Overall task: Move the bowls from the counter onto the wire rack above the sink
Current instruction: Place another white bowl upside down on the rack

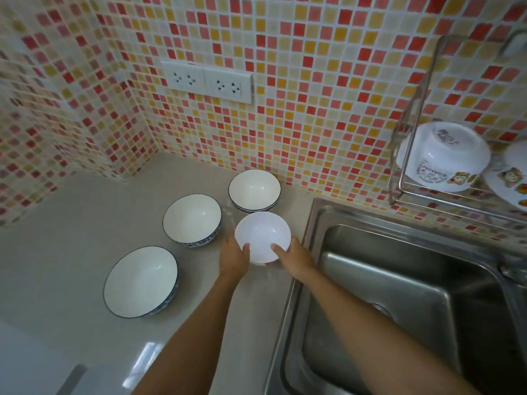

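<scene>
Both hands grip the plain white bowl on the table.
Left hand at 9 o'clock, right hand at 3; fingers hidden behind its rim.

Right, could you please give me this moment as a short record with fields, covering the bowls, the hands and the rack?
held bowl: plain white bowl, upright, beside the sink
left hand: grips its left rim, thumb inside
right hand: grips its right rim, thumb inside
bowls on counter: three blue-rimmed bowls, upright, untouched
wire rack: holds two printed bowls, upside down or tipped
task state: four bowls not yet on the rack
</scene>
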`<state>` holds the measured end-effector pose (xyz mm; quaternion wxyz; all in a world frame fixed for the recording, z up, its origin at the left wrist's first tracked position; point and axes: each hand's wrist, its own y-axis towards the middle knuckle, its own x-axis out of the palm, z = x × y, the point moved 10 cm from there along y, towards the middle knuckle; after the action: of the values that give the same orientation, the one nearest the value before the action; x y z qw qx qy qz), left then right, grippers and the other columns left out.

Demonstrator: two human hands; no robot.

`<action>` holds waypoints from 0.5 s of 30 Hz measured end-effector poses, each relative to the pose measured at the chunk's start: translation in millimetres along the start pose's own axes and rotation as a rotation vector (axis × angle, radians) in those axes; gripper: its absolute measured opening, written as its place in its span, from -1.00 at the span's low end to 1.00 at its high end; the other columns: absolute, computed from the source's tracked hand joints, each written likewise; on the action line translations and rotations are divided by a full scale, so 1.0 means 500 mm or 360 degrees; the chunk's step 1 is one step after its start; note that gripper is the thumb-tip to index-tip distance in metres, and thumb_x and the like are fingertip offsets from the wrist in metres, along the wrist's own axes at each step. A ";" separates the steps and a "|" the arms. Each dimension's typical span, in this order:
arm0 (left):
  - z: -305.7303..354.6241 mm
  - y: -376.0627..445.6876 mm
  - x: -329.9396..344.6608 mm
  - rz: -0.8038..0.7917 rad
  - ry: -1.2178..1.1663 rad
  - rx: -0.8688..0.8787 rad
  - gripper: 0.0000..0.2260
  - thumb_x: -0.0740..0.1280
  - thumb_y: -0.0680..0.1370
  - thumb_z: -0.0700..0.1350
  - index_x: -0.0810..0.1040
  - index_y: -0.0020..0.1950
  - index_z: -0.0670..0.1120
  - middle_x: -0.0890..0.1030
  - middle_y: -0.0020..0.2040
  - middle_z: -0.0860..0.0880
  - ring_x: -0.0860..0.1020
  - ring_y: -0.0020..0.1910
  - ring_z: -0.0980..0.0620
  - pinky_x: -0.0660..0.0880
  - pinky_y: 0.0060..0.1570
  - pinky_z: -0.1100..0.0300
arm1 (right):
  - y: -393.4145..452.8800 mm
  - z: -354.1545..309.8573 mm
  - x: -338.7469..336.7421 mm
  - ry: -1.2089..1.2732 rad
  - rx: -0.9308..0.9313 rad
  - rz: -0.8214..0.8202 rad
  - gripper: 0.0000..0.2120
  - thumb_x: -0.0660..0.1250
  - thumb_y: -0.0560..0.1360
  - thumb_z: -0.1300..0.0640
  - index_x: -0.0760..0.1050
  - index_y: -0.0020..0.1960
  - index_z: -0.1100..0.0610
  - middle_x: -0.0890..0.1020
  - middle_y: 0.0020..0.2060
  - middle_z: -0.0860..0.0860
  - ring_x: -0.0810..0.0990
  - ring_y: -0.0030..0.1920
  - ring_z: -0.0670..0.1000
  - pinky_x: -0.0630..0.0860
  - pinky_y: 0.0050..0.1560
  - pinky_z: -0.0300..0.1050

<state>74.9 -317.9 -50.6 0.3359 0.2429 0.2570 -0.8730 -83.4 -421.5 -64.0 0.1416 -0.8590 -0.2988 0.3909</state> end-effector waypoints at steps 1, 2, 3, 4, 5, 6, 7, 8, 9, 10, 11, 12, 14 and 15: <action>-0.005 0.002 0.002 -0.0023 -0.0123 -0.0059 -0.43 0.22 0.41 0.00 0.39 0.34 -0.28 0.50 0.29 -0.27 0.47 0.26 -0.25 0.41 0.16 0.06 | 0.008 0.002 0.010 0.0028 0.0035 -0.0021 -0.42 0.28 0.52 -0.12 0.29 0.43 0.14 0.53 0.29 0.13 0.53 0.23 0.21 0.47 0.16 -0.03; -0.010 0.004 0.002 -0.0027 -0.0219 -0.0113 -0.39 0.17 0.31 -0.03 0.43 0.30 -0.31 0.52 0.25 -0.28 0.48 0.24 -0.26 0.41 0.09 0.11 | 0.018 0.009 0.018 0.0058 0.0072 -0.0035 -0.45 0.27 0.49 -0.05 0.30 0.42 0.15 0.57 0.24 0.16 0.58 0.16 0.22 0.53 0.12 -0.02; -0.013 0.007 0.002 -0.0024 -0.0276 -0.0145 -0.36 0.14 0.26 -0.07 0.45 0.28 -0.32 0.53 0.23 -0.29 0.49 0.22 -0.26 0.40 0.04 0.15 | 0.025 0.016 0.024 0.0094 0.0129 -0.0049 -0.47 0.23 0.45 0.02 0.31 0.39 0.15 0.61 0.16 0.18 0.63 0.05 0.22 0.60 0.03 0.03; -0.016 0.009 0.003 -0.0029 -0.0309 -0.0179 -0.36 0.13 0.24 -0.08 0.45 0.27 -0.33 0.53 0.23 -0.29 0.49 0.21 -0.26 0.40 0.02 0.14 | 0.028 0.022 0.029 0.0156 0.0167 -0.0058 -0.49 0.18 0.42 0.09 0.31 0.36 0.16 0.64 0.08 0.20 0.67 -0.10 0.20 0.64 -0.12 0.05; -0.019 0.009 0.005 -0.0039 -0.0330 -0.0223 -0.39 0.15 0.27 -0.09 0.44 0.27 -0.31 0.53 0.23 -0.29 0.49 0.20 -0.26 0.43 0.04 0.11 | 0.027 0.024 0.031 0.0199 0.0192 -0.0059 -0.52 0.14 0.42 0.15 0.31 0.34 0.16 0.65 0.03 0.22 0.67 -0.23 0.17 0.64 -0.28 0.01; -0.023 0.007 0.006 -0.0046 -0.0353 -0.0279 -0.46 0.19 0.34 -0.11 0.43 0.28 -0.30 0.52 0.24 -0.29 0.49 0.20 -0.26 0.46 0.07 0.05 | 0.024 0.022 0.028 0.0218 0.0189 -0.0045 -0.55 0.12 0.45 0.19 0.29 0.34 0.17 0.64 0.02 0.23 0.66 -0.29 0.15 0.60 -0.39 -0.06; -0.026 0.002 0.006 -0.0046 -0.0390 -0.0338 -0.55 0.21 0.42 -0.18 0.42 0.29 -0.28 0.51 0.24 -0.28 0.49 0.20 -0.26 0.47 0.10 0.00 | 0.017 0.018 0.022 0.0210 0.0175 -0.0025 -0.55 0.10 0.47 0.22 0.27 0.36 0.18 0.63 0.04 0.24 0.66 -0.29 0.16 0.56 -0.44 -0.10; -0.025 -0.003 0.005 -0.0038 -0.0441 -0.0383 -0.60 0.21 0.46 -0.25 0.40 0.30 -0.27 0.51 0.24 -0.27 0.48 0.20 -0.26 0.48 0.11 -0.02 | 0.013 0.016 0.016 0.0192 0.0149 -0.0012 -0.55 0.09 0.49 0.22 0.25 0.38 0.19 0.60 0.09 0.24 0.66 -0.25 0.18 0.53 -0.45 -0.13; -0.023 -0.009 0.004 -0.0037 -0.0501 -0.0423 -0.62 0.20 0.47 -0.29 0.39 0.30 -0.26 0.50 0.24 -0.26 0.48 0.19 -0.25 0.49 0.12 -0.03 | 0.007 0.015 0.010 0.0179 0.0129 -0.0013 -0.55 0.09 0.50 0.22 0.24 0.39 0.20 0.58 0.12 0.25 0.65 -0.22 0.19 0.51 -0.46 -0.14; -0.018 -0.017 0.004 -0.0043 -0.0568 -0.0451 -0.62 0.19 0.47 -0.29 0.38 0.30 -0.25 0.49 0.24 -0.25 0.48 0.19 -0.25 0.50 0.15 -0.06 | 0.002 0.016 0.004 0.0176 0.0109 -0.0006 -0.54 0.08 0.51 0.22 0.23 0.40 0.20 0.57 0.13 0.25 0.64 -0.24 0.18 0.49 -0.47 -0.16; -0.010 -0.026 0.004 -0.0058 -0.0628 -0.0456 -0.59 0.20 0.44 -0.27 0.36 0.29 -0.24 0.48 0.24 -0.24 0.48 0.18 -0.25 0.50 0.16 -0.11 | -0.008 0.015 -0.004 0.0181 0.0079 -0.0002 -0.54 0.08 0.51 0.22 0.22 0.40 0.20 0.58 0.13 0.26 0.62 -0.28 0.16 0.48 -0.48 -0.16; 0.001 -0.035 0.007 -0.0086 -0.0675 -0.0430 -0.54 0.20 0.39 -0.23 0.36 0.29 -0.22 0.47 0.24 -0.24 0.47 0.18 -0.25 0.50 0.16 -0.17 | -0.017 0.016 -0.011 0.0186 0.0056 -0.0004 -0.54 0.07 0.51 0.21 0.22 0.40 0.20 0.58 0.12 0.26 0.60 -0.30 0.15 0.49 -0.47 -0.14; 0.021 -0.049 0.022 -0.0162 -0.0744 -0.0329 -0.42 0.16 0.26 -0.15 0.37 0.29 -0.17 0.48 0.25 -0.23 0.48 0.17 -0.25 0.51 0.13 -0.23 | -0.042 0.021 -0.037 0.0207 0.0012 0.0022 -0.54 0.07 0.50 0.20 0.23 0.40 0.19 0.58 0.10 0.25 0.60 -0.27 0.15 0.53 -0.44 -0.10; 0.033 -0.058 0.033 -0.0206 -0.0769 -0.0282 -0.40 0.15 0.24 -0.13 0.39 0.30 -0.14 0.49 0.26 -0.22 0.49 0.17 -0.24 0.52 0.11 -0.22 | -0.058 0.024 -0.056 0.0219 -0.0007 0.0045 -0.54 0.07 0.51 0.20 0.23 0.41 0.19 0.58 0.10 0.25 0.60 -0.21 0.17 0.53 -0.40 -0.10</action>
<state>39.2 -316.9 -39.9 0.3508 -0.0198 0.2599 -0.8995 -118.8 -416.1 -41.5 0.1544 -0.8882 -0.2770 0.3324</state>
